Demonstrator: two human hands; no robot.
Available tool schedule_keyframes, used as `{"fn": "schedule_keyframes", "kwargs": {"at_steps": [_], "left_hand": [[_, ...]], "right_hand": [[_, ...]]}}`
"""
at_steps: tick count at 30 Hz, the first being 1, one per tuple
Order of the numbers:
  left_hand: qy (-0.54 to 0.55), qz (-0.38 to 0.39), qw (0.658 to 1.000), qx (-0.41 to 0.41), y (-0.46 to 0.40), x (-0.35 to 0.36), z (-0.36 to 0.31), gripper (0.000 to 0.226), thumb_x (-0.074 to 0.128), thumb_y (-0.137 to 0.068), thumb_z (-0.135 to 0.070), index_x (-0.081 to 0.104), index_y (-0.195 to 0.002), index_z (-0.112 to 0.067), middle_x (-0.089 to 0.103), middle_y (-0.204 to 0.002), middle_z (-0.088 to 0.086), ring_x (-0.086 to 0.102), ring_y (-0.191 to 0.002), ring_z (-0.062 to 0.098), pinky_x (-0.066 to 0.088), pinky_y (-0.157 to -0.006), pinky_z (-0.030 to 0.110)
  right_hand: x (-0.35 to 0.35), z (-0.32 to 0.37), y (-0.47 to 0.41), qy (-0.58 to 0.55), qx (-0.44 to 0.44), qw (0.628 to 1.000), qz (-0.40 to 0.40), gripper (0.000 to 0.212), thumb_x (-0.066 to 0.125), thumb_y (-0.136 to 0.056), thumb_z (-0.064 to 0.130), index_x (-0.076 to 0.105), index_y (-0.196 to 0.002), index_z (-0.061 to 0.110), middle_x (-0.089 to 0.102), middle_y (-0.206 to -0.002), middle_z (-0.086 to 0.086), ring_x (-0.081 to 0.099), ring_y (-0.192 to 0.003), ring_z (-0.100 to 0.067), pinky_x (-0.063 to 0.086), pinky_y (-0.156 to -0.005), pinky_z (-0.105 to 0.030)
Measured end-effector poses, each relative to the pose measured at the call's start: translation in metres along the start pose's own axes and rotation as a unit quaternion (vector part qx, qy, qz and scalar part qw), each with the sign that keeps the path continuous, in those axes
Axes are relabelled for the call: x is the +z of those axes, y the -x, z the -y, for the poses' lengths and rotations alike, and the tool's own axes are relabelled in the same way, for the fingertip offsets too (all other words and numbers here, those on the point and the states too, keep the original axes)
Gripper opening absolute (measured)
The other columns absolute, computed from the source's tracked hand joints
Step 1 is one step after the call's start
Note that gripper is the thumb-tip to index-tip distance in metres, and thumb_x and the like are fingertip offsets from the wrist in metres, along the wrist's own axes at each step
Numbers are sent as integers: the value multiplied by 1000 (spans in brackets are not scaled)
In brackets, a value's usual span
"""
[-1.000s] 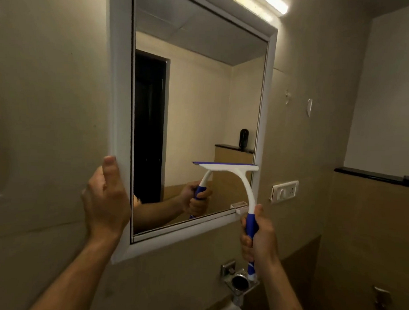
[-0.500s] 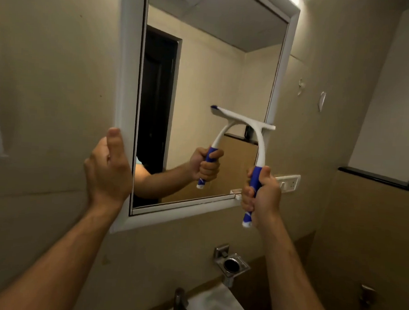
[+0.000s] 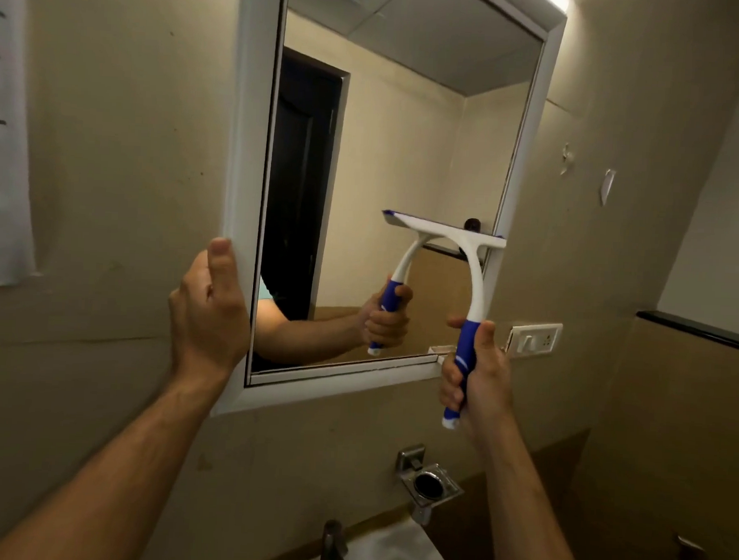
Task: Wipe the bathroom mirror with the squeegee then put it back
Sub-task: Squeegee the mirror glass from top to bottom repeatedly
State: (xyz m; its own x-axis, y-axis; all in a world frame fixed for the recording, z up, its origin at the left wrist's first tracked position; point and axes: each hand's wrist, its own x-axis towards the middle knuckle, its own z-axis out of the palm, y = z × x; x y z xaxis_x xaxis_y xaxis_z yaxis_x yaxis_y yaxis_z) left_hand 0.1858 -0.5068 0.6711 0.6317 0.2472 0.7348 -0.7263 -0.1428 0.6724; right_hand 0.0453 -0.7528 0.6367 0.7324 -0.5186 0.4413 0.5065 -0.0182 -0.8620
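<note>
**Squeegee blade on the lower right part of the mirror**

The mirror (image 3: 407,154) hangs on a beige wall (image 3: 111,141) and has a white frame (image 3: 247,126). All places below are given relative to this mirror.

The right hand (image 3: 475,377) is at the lower right corner of the mirror, in front of the bottom edge of the frame. Its fingers are curled firmly around the blue grip of the squeegee (image 3: 473,284), and the thumb points up along the grip. The white end of the handle comes out below the hand. From the hand the white neck curves upward to the blade, which lies almost horizontal across the lower right part of the glass. The right end of the blade reaches the right side of the frame. The blade seems to touch the glass, but I cannot tell this for certain. The glass shows the reflection of the squeegee, the hand and the forearm.

The left hand (image 3: 209,311) is at the left side of the mirror, in the lower part. Its fingers are nearly straight and lie flat on the outer edge of the frame; they do not close around anything.

To the right of the mirror, near its lower corner, a white switch plate (image 3: 534,338) is on the wall. Below the mirror, a metal holder (image 3: 428,483) with a round ring is fixed on the wall. Under this holder a white washbasin (image 3: 394,552) and a dark tap (image 3: 333,540) are partly visible. To the left of the mirror, at the edge of the view, hangs a white paper sheet (image 3: 5,137).
</note>
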Motion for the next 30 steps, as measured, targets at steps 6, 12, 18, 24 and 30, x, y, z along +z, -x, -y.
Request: {"fn": "schedule_keyframes", "kwargs": {"at_steps": [6, 12, 18, 24, 30], "left_hand": [[5, 11, 1000, -12, -3, -1, 3, 65, 17, -98, -59, 54, -86, -7, 57, -72, 11, 54, -66, 24, 40, -58, 36], [3, 7, 1000, -9, -1, -1, 2, 65, 15, -96, -61, 53, -85, -10, 53, -67, 1, 51, -62, 0, 31, -55, 32], [5, 8, 1000, -25, -1, 0, 4, 65, 15, -95, -63, 54, -86, -12, 56, -73, 3, 46, -61, 10, 32, -60, 30], [15, 14, 1000, -23, -2, -1, 4, 66, 16, -96, -61, 55, -89, -7, 58, -76, 11, 50, -67, 19, 39, -62, 36], [10, 14, 1000, -10, 1, -1, 4, 66, 15, -97, -59, 55, -88, -7, 58, -75, 13, 48, -60, 7, 30, -54, 27]], "right_hand": [[-9, -42, 41, 1, 68, 997, -23, 62, 46, -75, 75, 62, -84, 16, 41, -51, 1, 33, -36, -11, 30, -36, -20], [-5, -29, 41, -17, 50, 998, -38, 54, 39, -85, 67, 61, -83, 17, 42, -51, 3, 33, -37, -10, 30, -35, -21], [0, -27, 28, -11, 61, 997, -55, 51, 34, -91, 59, 58, -92, 14, 43, -52, 3, 34, -38, -10, 30, -35, -21], [-19, -74, 72, 14, 126, 990, -62, 56, 39, -81, 63, 55, -94, 11, 44, -53, 2, 35, -39, -10, 31, -36, -21], [-26, -58, 66, 31, 87, 994, -61, 52, 41, -82, 66, 60, -83, 17, 44, -52, 3, 34, -39, -10, 30, -35, -22]]}}
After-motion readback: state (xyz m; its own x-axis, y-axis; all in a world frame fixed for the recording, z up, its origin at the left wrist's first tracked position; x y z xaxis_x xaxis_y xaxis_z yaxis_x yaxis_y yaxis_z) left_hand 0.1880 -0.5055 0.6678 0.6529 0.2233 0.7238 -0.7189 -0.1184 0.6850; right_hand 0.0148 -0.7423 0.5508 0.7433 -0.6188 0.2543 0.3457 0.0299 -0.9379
